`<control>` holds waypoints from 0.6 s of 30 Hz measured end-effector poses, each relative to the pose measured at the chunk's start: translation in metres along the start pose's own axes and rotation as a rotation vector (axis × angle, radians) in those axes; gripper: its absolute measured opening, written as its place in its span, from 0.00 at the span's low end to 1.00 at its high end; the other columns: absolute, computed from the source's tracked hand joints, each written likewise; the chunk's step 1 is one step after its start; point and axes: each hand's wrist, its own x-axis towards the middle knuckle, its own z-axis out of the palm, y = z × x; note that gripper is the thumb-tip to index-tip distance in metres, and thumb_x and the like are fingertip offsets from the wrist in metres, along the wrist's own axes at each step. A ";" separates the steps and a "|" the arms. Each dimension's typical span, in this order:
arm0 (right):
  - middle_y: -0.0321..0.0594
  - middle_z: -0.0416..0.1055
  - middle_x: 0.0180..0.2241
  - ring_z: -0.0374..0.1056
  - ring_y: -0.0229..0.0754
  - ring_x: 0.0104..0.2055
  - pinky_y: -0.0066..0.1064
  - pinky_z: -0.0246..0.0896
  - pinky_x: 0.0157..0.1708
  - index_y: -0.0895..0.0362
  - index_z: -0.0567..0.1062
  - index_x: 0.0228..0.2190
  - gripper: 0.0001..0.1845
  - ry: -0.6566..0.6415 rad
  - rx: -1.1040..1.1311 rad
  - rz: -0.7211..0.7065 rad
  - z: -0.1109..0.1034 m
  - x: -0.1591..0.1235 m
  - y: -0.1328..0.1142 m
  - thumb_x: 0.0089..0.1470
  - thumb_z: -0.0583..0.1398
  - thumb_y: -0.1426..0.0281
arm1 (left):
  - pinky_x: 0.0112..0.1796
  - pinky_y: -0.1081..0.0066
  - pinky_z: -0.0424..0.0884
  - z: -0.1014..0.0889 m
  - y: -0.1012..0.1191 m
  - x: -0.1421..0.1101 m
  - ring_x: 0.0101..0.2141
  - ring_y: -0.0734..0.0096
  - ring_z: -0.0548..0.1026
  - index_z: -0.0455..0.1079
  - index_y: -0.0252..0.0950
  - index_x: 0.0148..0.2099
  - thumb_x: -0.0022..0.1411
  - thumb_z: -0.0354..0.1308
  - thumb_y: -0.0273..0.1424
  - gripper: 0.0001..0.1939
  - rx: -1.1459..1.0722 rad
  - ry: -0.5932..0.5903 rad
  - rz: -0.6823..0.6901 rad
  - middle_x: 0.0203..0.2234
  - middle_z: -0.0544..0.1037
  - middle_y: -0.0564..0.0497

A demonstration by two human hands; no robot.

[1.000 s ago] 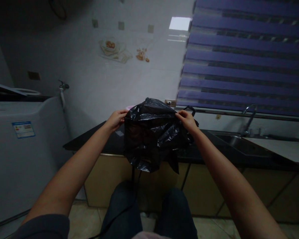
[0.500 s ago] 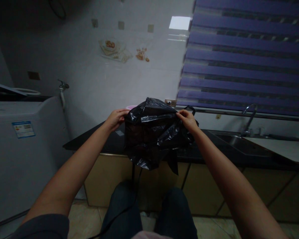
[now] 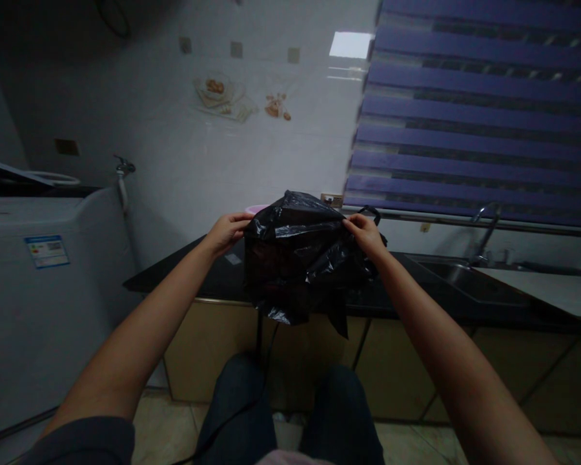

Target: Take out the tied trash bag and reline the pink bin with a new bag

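A crumpled black plastic bag (image 3: pixel 300 258) is stretched between my two hands in front of the dark counter. My left hand (image 3: pixel 228 231) pinches its upper left edge. On the other side, my right hand (image 3: pixel 365 232) grips the upper right edge between thumb and fingers. The bag's lower part hangs loosely past the counter's front edge, with a pointed flap at the right. Behind its top left corner shows a bit of a pink rim (image 3: pixel 255 209); the rest of that thing is hidden by the bag.
The dark counter (image 3: pixel 208 271) runs along the tiled wall above pale cabinets. A washing machine (image 3: pixel 39 290) stands at the left, near a wall tap (image 3: pixel 124 165). To the right are a sink (image 3: pixel 469 279), a faucet (image 3: pixel 487 232) and a pale board (image 3: pixel 552 290).
Both hands keep their hold on the bag and have barely moved. Its lower edge has shifted slightly upward.
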 end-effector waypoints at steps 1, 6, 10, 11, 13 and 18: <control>0.36 0.66 0.25 0.61 0.36 0.29 0.29 0.57 0.33 0.57 0.68 0.25 0.22 0.000 -0.003 0.002 0.000 0.000 0.000 0.41 0.62 0.51 | 0.29 0.73 0.68 0.000 -0.001 0.001 0.27 0.72 0.72 0.78 0.34 0.28 0.39 0.67 0.25 0.08 0.005 -0.001 0.000 0.25 0.78 0.48; 0.36 0.66 0.24 0.60 0.36 0.28 0.29 0.55 0.32 0.57 0.68 0.25 0.22 0.008 0.009 0.008 0.000 -0.001 -0.002 0.40 0.62 0.50 | 0.29 0.74 0.65 -0.002 -0.003 0.003 0.27 0.72 0.72 0.78 0.33 0.30 0.36 0.70 0.29 0.13 0.017 -0.003 0.024 0.26 0.78 0.49; 0.36 0.67 0.25 0.61 0.37 0.29 0.29 0.56 0.33 0.56 0.69 0.26 0.22 0.016 0.038 -0.001 0.001 -0.001 -0.001 0.39 0.63 0.51 | 0.29 0.74 0.64 -0.002 -0.003 0.003 0.27 0.72 0.71 0.76 0.33 0.29 0.38 0.68 0.30 0.11 0.042 0.032 0.048 0.26 0.77 0.49; 0.37 0.67 0.26 0.61 0.37 0.30 0.29 0.57 0.34 0.56 0.69 0.27 0.22 0.018 0.043 -0.002 0.001 -0.001 -0.001 0.39 0.63 0.51 | 0.28 0.74 0.63 -0.002 -0.002 0.003 0.27 0.73 0.71 0.76 0.33 0.29 0.39 0.68 0.29 0.11 0.045 0.034 0.052 0.26 0.76 0.50; 0.37 0.68 0.28 0.62 0.38 0.31 0.30 0.58 0.35 0.56 0.69 0.29 0.22 0.021 0.053 0.000 0.001 -0.001 -0.001 0.39 0.63 0.52 | 0.27 0.75 0.62 -0.002 -0.002 0.003 0.26 0.74 0.70 0.75 0.33 0.28 0.39 0.67 0.29 0.10 0.044 0.034 0.052 0.25 0.75 0.50; 0.37 0.69 0.29 0.64 0.38 0.33 0.31 0.59 0.37 0.56 0.70 0.30 0.22 0.018 0.077 0.022 0.001 0.000 0.002 0.38 0.64 0.53 | 0.23 0.78 0.59 -0.002 -0.002 0.003 0.24 0.76 0.68 0.74 0.33 0.28 0.39 0.65 0.27 0.09 0.040 0.058 0.042 0.23 0.74 0.52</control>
